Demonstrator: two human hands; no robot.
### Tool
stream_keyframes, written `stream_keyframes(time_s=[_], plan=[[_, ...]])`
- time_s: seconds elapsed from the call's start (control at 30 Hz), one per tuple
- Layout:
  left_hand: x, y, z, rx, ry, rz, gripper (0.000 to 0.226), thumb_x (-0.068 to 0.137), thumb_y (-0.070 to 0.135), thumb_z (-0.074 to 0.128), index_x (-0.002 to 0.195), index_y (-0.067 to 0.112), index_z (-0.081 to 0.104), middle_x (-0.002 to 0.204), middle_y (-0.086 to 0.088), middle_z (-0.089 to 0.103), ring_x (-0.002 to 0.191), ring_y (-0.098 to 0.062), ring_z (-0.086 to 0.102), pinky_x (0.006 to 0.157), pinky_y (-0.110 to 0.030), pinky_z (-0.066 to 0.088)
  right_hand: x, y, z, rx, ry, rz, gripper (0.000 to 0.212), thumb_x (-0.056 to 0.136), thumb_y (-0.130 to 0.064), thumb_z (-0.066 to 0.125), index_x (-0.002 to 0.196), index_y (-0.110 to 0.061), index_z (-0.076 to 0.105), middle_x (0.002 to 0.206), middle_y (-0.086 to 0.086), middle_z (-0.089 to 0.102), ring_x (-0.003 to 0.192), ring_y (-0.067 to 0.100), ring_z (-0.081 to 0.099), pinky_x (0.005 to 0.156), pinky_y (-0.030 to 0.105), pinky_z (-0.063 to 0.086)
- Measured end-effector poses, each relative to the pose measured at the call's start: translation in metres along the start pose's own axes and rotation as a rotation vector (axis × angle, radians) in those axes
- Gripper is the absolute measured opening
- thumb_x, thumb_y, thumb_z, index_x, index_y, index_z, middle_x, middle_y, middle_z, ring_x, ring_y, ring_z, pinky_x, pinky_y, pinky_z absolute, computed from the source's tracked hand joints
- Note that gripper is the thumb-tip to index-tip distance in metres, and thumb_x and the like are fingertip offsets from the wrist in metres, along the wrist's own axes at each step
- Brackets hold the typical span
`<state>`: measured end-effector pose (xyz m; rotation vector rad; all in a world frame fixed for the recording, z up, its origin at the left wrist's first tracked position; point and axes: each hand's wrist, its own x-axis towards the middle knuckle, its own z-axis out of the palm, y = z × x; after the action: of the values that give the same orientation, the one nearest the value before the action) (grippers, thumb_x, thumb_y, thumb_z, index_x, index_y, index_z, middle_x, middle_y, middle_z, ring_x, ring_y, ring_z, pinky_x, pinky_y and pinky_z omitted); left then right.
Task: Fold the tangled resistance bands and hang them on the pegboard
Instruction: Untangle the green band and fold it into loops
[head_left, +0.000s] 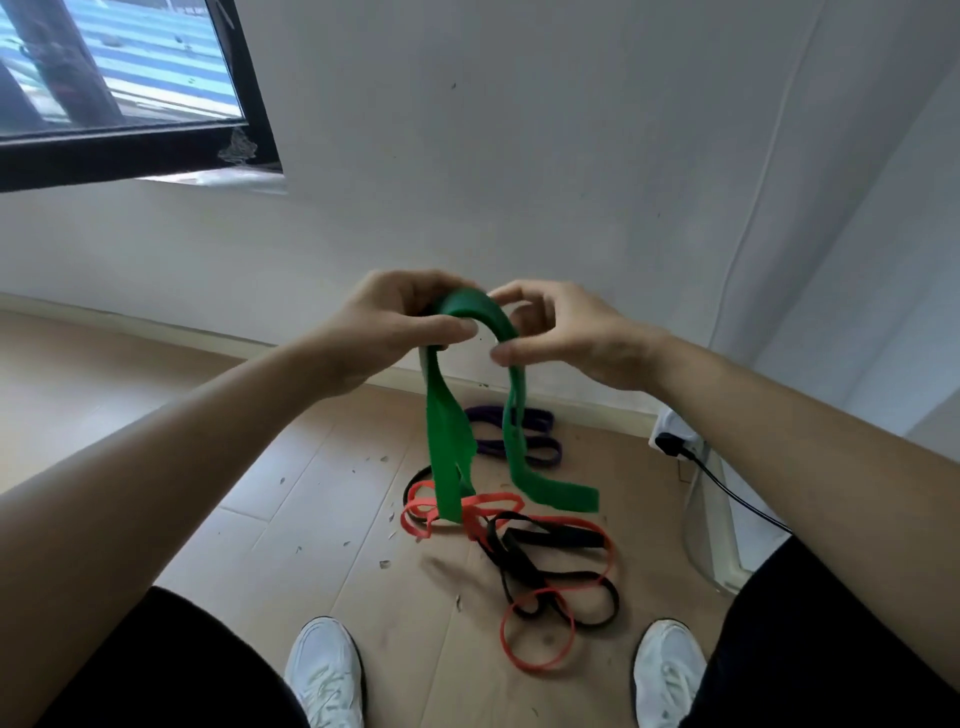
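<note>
Two hands meet at top of green band, raised over floor (260, 519). Left hand (395, 322) curled round arched top of band, thumb pressed on it. Green band (447, 441) drapes between hands, both ends dangling below them. Right hand (566, 332) half curled, forefinger and thumb pinching right side of arch. Below hands, on floor: orange band (472, 522) tangled with black band (561, 538), purple band (540, 417) beyond. Below right hand, black plug (667, 444) at wall.

green band (449, 457) 1 | purple band (545, 447) 1 | red-and-black tangle (519, 540) count unclear | left grip (384, 332) + right grip (566, 332) 2 | white shoes (324, 670) 2
</note>
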<state>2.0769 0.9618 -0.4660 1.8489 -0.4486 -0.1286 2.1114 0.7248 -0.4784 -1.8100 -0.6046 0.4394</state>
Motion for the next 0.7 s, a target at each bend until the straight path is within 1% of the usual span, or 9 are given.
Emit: stream_keyframes(time_s=[0.07, 0.13, 0.23, 0.3, 0.43, 0.5, 0.57, 0.63, 0.7], plan=[[0.001, -0.002, 0.003, 0.021, 0.064, -0.012, 0.041, 0.085, -0.002, 0.074, 0.123, 0.008, 0.06, 0.083, -0.003, 0.072, 0.078, -0.017, 0.064, 0.075, -0.029, 0.055, 0.003, -0.009, 0.006, 0.035, 0.076, -0.081, 0.039, 0.08, -0.004, 0.081, 0.116, -0.002, 0.067, 0.089, 0.015, 0.066, 0.084, 0.023, 0.065, 0.085, 0.037, 0.055], [-0.001, -0.011, 0.004, 0.135, 0.073, -0.043, 0.041, 0.084, -0.004, 0.074, 0.118, 0.011, 0.058, 0.085, -0.01, 0.07, 0.079, -0.024, 0.066, 0.08, -0.038, 0.06, 0.005, -0.013, 0.004, 0.045, 0.173, -0.13, 0.029, 0.078, -0.002, 0.08, 0.106, 0.0, 0.071, 0.088, 0.009, 0.07, 0.082, 0.019, 0.066, 0.082, 0.035, 0.056], [-0.004, -0.028, 0.015, 0.281, -0.018, -0.122, 0.026, 0.086, 0.008, 0.076, 0.107, 0.013, 0.062, 0.097, -0.021, 0.067, 0.088, -0.036, 0.067, 0.088, -0.055, 0.057, 0.003, -0.014, -0.001, 0.074, 0.244, -0.123, 0.022, 0.073, -0.001, 0.077, 0.093, -0.006, 0.073, 0.08, 0.003, 0.069, 0.075, 0.014, 0.064, 0.073, 0.026, 0.054], [-0.005, -0.036, 0.021, 0.28, -0.057, -0.157, 0.017, 0.085, 0.019, 0.073, 0.099, 0.015, 0.065, 0.091, -0.017, 0.062, 0.086, -0.036, 0.064, 0.092, -0.062, 0.053, 0.0, -0.013, -0.006, 0.08, 0.266, -0.122, 0.02, 0.075, 0.006, 0.073, 0.091, -0.007, 0.072, 0.075, 0.0, 0.068, 0.07, 0.011, 0.062, 0.068, 0.021, 0.051], [-0.004, -0.044, 0.025, 0.261, -0.107, -0.188, 0.01, 0.089, 0.02, 0.068, 0.098, 0.018, 0.064, 0.088, -0.008, 0.059, 0.087, -0.03, 0.063, 0.096, -0.061, 0.05, -0.004, -0.011, -0.02, 0.189, 0.352, -0.117, 0.019, 0.069, -0.002, 0.065, 0.086, -0.005, 0.07, 0.068, 0.001, 0.062, 0.066, 0.015, 0.053, 0.072, 0.026, 0.049], [-0.003, -0.041, 0.022, 0.247, -0.108, -0.193, 0.013, 0.09, 0.019, 0.068, 0.1, 0.013, 0.063, 0.089, -0.008, 0.061, 0.091, -0.033, 0.065, 0.097, -0.06, 0.051, -0.005, -0.008, -0.024, 0.205, 0.366, -0.085, 0.02, 0.069, -0.006, 0.063, 0.088, -0.007, 0.067, 0.064, -0.003, 0.058, 0.062, 0.013, 0.05, 0.074, 0.031, 0.049], [-0.002, -0.033, 0.014, 0.201, -0.062, -0.179, 0.01, 0.095, 0.009, 0.065, 0.104, 0.007, 0.061, 0.09, -0.01, 0.06, 0.088, -0.03, 0.064, 0.098, -0.059, 0.052, -0.007, -0.004, -0.027, 0.117, 0.304, -0.035, 0.022, 0.071, -0.008, 0.065, 0.093, -0.008, 0.063, 0.068, -0.001, 0.058, 0.062, 0.013, 0.053, 0.072, 0.033, 0.048], [-0.002, -0.021, 0.004, 0.121, 0.015, -0.129, 0.012, 0.096, 0.005, 0.061, 0.108, 0.003, 0.061, 0.091, -0.009, 0.06, 0.088, -0.027, 0.062, 0.1, -0.056, 0.052, -0.01, 0.001, -0.026, -0.098, 0.146, 0.055, 0.027, 0.075, -0.005, 0.074, 0.099, -0.007, 0.061, 0.076, 0.001, 0.062, 0.068, 0.014, 0.061, 0.073, 0.035, 0.051], [-0.002, -0.009, -0.003, 0.033, 0.07, -0.055, 0.013, 0.096, 0.004, 0.06, 0.109, 0.005, 0.065, 0.086, 0.002, 0.064, 0.084, -0.017, 0.064, 0.1, -0.047, 0.055, -0.011, 0.005, -0.015, -0.249, -0.012, 0.15, 0.034, 0.08, -0.006, 0.081, 0.108, -0.008, 0.062, 0.084, 0.002, 0.064, 0.077, 0.013, 0.066, 0.08, 0.04, 0.056]])
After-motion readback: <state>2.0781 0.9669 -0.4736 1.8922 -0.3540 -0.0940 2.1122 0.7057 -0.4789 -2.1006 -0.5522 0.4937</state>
